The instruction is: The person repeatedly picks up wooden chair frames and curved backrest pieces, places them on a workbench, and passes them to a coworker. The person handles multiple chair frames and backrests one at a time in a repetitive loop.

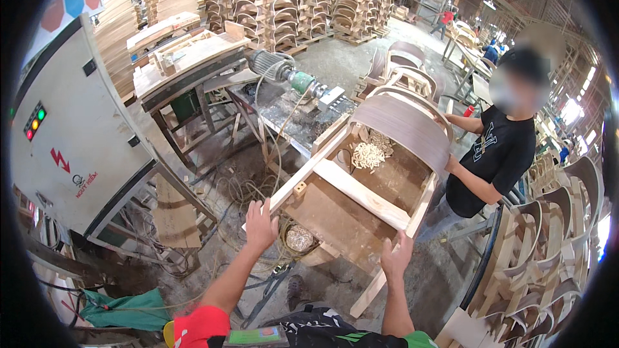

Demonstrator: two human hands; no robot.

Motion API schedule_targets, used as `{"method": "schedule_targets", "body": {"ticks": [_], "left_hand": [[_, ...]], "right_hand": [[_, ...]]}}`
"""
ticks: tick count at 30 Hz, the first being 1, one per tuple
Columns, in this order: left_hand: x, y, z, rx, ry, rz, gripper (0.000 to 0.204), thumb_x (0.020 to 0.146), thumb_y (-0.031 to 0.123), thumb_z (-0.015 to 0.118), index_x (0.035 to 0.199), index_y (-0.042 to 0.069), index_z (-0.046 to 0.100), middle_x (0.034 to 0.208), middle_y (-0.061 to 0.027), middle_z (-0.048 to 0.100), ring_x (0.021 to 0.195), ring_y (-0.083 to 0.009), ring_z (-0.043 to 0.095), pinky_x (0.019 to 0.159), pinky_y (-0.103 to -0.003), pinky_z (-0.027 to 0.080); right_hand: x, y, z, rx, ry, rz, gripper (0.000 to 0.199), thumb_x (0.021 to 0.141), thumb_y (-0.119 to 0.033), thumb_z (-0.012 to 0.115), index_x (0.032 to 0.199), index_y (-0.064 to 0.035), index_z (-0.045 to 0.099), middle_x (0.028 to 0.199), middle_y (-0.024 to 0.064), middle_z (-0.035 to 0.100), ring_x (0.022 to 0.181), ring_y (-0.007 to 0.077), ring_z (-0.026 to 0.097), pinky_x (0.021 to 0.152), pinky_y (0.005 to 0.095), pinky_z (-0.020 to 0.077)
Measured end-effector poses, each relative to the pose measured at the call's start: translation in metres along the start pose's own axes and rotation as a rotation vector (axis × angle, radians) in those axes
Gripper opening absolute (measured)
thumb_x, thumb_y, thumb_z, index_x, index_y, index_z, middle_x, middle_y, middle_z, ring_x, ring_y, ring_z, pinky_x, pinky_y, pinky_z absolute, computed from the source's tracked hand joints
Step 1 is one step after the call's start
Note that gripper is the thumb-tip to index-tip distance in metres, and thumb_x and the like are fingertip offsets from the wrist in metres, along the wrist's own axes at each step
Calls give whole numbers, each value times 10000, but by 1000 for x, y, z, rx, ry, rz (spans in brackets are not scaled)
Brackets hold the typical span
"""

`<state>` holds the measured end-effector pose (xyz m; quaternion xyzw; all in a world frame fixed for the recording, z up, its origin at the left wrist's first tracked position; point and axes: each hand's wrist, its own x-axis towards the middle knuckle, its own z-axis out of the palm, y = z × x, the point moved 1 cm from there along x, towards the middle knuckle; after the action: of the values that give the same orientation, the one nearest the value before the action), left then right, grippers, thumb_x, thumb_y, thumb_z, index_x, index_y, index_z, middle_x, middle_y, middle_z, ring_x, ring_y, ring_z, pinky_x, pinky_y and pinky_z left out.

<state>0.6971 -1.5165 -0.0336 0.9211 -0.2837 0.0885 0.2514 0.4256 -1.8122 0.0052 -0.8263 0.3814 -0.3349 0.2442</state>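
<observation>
Gripping a wooden chair frame [361, 192] by its side rails [298, 180] — with a half-curled left hand [261, 227] on one, a wrapped right hand [396, 258] on the other.

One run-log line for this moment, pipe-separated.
left hand: holding left rail | right hand: holding right rail | co-worker: touching curved brown panel | wooden dowels: heaped beyond crossbar

Cream, Brown, Green and Red

The crossbar [361, 193] is cream, like the dowels [367, 156]; the curved panel [403, 119] is grey-brown, finely streaked. At left, a light grey cabinet [97, 148] bears a red bolt symbol [60, 160] and green, yellow and red lights [35, 124]. The far motor [267, 64] is grey and green, the near-left cloth [126, 310] green, the shirt [500, 161] at right black with white print.
</observation>
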Motion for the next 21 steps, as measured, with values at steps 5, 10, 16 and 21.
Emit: {"method": "schedule_targets", "body": {"ticks": [5, 10, 16, 21], "left_hand": [[-176, -5, -31, -97, -166, -212, 610, 902, 285, 708, 1423, 27, 523, 1392, -242, 557, 1352, -433, 480, 1101, -542, 408], [-424, -43, -72, -161, -903, -641, 737, 910, 556, 613, 1401, 8, 573, 1347, -253, 644, 1257, -479, 590, 1074, -526, 470], [-728, -33, -150, -185, -516, -1482, 683, 879, 430, 690, 1372, -32, 585, 1336, -280, 643, 1275, -398, 613, 1083, -481, 482], [-865, 68, -194, -2, 316, -1913, 453, 899, 373, 641, 1176, 22, 714, 1138, -261, 722, 1085, -449, 681, 977, -511, 539]], "right_hand": [[-3, -135, -29, 954, -539, -102, 315, 966, -126, 705, 1236, 30, 663, 1078, 100, 689, 1006, 198, 692, 911, 307, 551], [-67, -300, -106, 1422, -753, -680, 291, 977, -181, 698, 1186, 21, 677, 1037, 131, 689, 928, 231, 713, 844, 385, 595], [-208, -409, -204, 2385, -1350, -1262, 236, 959, -282, 694, 1077, -78, 707, 896, 88, 676, 771, 216, 664, 630, 376, 543], [-345, -419, -260, 2758, -1949, -856, 183, 954, -272, 686, 960, -99, 747, 901, 66, 673, 809, 278, 673, 695, 469, 578]]}}
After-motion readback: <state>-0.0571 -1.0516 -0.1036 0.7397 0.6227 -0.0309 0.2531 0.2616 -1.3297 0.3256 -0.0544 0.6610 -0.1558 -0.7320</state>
